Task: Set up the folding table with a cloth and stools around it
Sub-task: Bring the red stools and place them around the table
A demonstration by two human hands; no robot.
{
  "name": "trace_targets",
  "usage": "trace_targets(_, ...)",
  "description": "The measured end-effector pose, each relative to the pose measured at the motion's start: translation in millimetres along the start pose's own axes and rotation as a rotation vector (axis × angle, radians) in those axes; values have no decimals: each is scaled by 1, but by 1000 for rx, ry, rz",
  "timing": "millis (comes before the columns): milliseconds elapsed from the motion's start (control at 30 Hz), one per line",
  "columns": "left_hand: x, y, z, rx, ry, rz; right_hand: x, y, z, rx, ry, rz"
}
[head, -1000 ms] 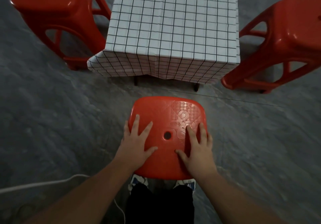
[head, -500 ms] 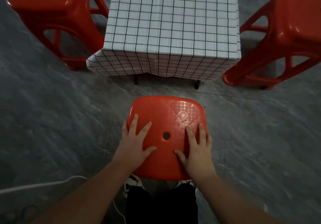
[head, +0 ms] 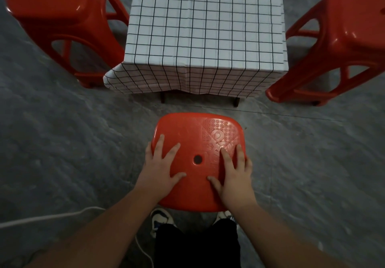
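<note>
Grey floor [head: 62,142] underfoot, rough and uneven in look, with a seam line running across just beyond the near stool. Folding table [head: 235,102] at far centre, only its dark feet showing under the checked cloth [head: 204,28], which hangs over the near edge and sticks out at the near-left corner. Red stool [head: 62,18] hard by the table's left side, another red stool [head: 343,38] by its right. Third stool [head: 198,142] near centre, apart from the table. Left hand [head: 160,172] and right hand [head: 235,176] flat on its seat, fingers spread and straight, clamped on nothing.

Likely risks, judged from here: legs snagging on the floor seam if pushed forward, tipping the stool; catching the hanging cloth and dragging it askew; flat palms slipping on glossy plastic; tripping over the white cable [head: 52,217] trailing near left.
</note>
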State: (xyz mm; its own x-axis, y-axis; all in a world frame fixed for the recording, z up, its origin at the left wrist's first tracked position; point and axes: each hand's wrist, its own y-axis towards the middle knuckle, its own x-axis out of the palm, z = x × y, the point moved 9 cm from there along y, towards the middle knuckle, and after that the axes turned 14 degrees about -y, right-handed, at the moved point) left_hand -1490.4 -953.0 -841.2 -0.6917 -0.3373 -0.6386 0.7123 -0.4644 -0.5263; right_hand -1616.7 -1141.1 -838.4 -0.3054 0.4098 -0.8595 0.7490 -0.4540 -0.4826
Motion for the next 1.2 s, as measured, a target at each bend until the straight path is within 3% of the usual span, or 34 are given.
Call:
trace_targets(967,0,-8,0,-3,40,37,-6,-6,-8,27,-63,-62)
trace_targets(1200,-54,-41,33,7,6,134,-71,-30,-26,-48,-134,-18)
